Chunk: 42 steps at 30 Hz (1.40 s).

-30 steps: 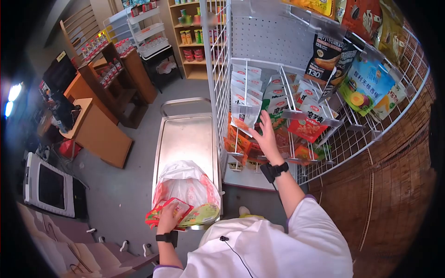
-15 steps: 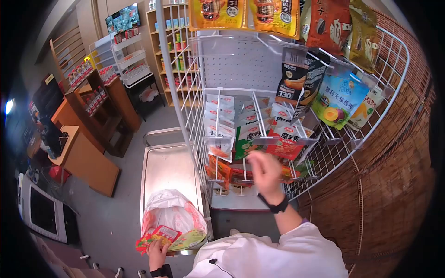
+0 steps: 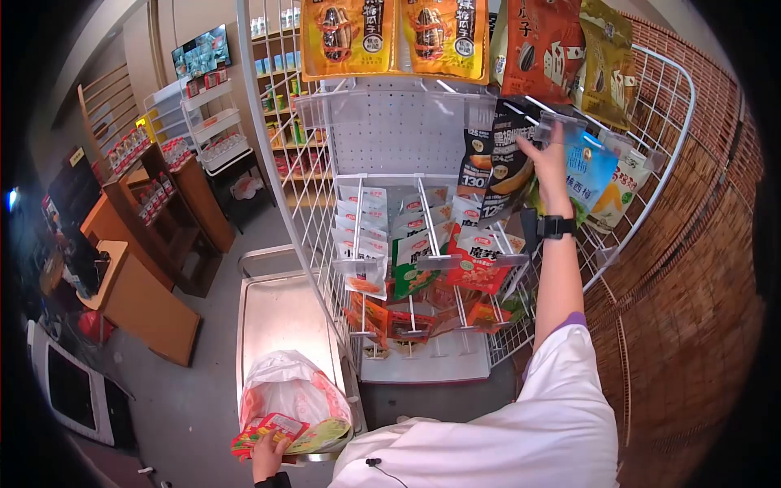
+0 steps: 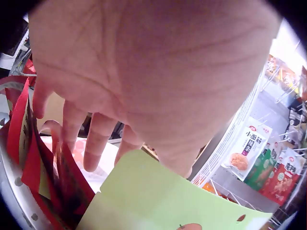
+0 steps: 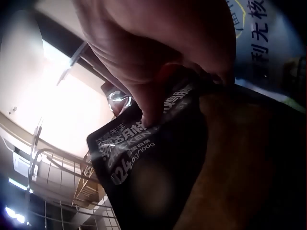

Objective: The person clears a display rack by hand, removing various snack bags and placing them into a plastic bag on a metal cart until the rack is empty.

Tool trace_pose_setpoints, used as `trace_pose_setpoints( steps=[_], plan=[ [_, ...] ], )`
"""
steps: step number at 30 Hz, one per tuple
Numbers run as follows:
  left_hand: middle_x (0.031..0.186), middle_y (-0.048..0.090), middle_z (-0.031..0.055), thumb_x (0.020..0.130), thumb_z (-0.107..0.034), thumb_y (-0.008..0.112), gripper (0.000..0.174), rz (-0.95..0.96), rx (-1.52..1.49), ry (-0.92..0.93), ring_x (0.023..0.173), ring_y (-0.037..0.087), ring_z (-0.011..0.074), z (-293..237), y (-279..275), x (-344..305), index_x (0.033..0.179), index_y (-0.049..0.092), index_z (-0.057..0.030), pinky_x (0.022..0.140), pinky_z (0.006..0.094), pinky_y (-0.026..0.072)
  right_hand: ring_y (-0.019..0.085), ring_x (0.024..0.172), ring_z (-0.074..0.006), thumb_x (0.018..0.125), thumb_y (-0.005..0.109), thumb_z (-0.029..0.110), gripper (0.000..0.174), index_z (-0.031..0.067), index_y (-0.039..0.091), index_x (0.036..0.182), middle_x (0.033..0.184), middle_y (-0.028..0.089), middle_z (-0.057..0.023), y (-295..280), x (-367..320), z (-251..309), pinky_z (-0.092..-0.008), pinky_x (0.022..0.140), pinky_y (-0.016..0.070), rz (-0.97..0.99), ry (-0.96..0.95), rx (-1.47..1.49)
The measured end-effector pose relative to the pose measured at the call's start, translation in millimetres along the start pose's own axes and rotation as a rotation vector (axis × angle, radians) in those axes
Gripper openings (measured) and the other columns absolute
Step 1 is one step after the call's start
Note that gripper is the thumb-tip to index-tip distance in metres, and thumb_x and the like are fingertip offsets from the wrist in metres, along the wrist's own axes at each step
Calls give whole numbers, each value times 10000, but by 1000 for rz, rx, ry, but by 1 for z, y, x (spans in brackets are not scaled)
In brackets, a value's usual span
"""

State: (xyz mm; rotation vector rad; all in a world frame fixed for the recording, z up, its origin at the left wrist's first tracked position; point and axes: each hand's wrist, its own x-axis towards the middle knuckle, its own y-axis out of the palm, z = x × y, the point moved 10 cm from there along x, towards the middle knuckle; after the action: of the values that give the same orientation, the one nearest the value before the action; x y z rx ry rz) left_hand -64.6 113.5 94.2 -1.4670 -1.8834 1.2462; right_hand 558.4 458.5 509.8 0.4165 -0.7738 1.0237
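Note:
High on the rack, my right hand (image 3: 553, 175) is at the top of a black snack bag (image 3: 508, 163). The right wrist view shows the thumb of that hand (image 5: 163, 43) pressed on the front of the black bag (image 5: 153, 187), the fingers curled at its top edge and partly hidden. Down at the cart, my left hand (image 3: 267, 457) rests by a red packet (image 3: 278, 424) and a green packet (image 3: 321, 437) at the mouth of a white plastic bag (image 3: 285, 366). Its fingers (image 4: 98, 139) hang loosely between red packets (image 4: 31, 163) and the green packet (image 4: 158, 196).
Hooks on the wire rack (image 3: 301, 187) carry white, green and red packets, with a blue bag (image 3: 587, 175) beside the black ones. Yellow bags (image 3: 350, 41) hang above. The metal cart (image 3: 285, 313) stands left of the rack; wooden counters (image 3: 150, 301) are farther left.
My right hand has moved up from the lower packets to the black bag. The left hand stays by the packets on the cart, while the head view has shifted up the rack.

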Motion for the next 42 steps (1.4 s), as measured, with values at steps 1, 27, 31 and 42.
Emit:
trace_pose_setpoints(
  steps=[1, 27, 31, 42],
  plan=[
    [1080, 607, 180, 846, -342, 622, 417, 42, -3, 77, 982, 587, 329, 0, 6, 2, 1157, 586, -66, 887, 456, 413, 410, 1248, -222, 747, 763, 132, 859, 5, 239, 1416, 1390, 402, -140, 3, 7, -12, -344, 1054, 282, 30, 40, 50],
    [870, 662, 177, 805, -295, 668, 381, -132, 126, 86, 767, 655, 302, 16, 13, -10, 1082, 635, -35, 706, 394, 509, 607, 951, -176, 771, 606, -24, 259, 28, 629, 1024, 1002, 664, -59, -32, 7, -34, -278, 909, 421, -64, 210, 462],
    [1032, 638, 176, 821, -392, 636, 450, 60, -14, -105, 1024, 576, 339, 29, 23, -6, 1145, 607, -82, 913, 484, 388, 597, 958, -155, 795, 652, 35, 250, 34, 630, 1045, 1007, 665, -38, -44, -4, 7, -282, 919, 410, -4, 171, 351],
    [1120, 607, 173, 857, -463, 570, 492, 125, 70, -76, 1111, 531, 321, 15, 16, -3, 1200, 582, -111, 969, 521, 327, 500, 1185, -234, 887, 579, 209, 415, 10, 535, 1248, 1307, 505, -127, -117, -7, -69, -374, 1025, 370, 164, 781, 410]
  ],
)
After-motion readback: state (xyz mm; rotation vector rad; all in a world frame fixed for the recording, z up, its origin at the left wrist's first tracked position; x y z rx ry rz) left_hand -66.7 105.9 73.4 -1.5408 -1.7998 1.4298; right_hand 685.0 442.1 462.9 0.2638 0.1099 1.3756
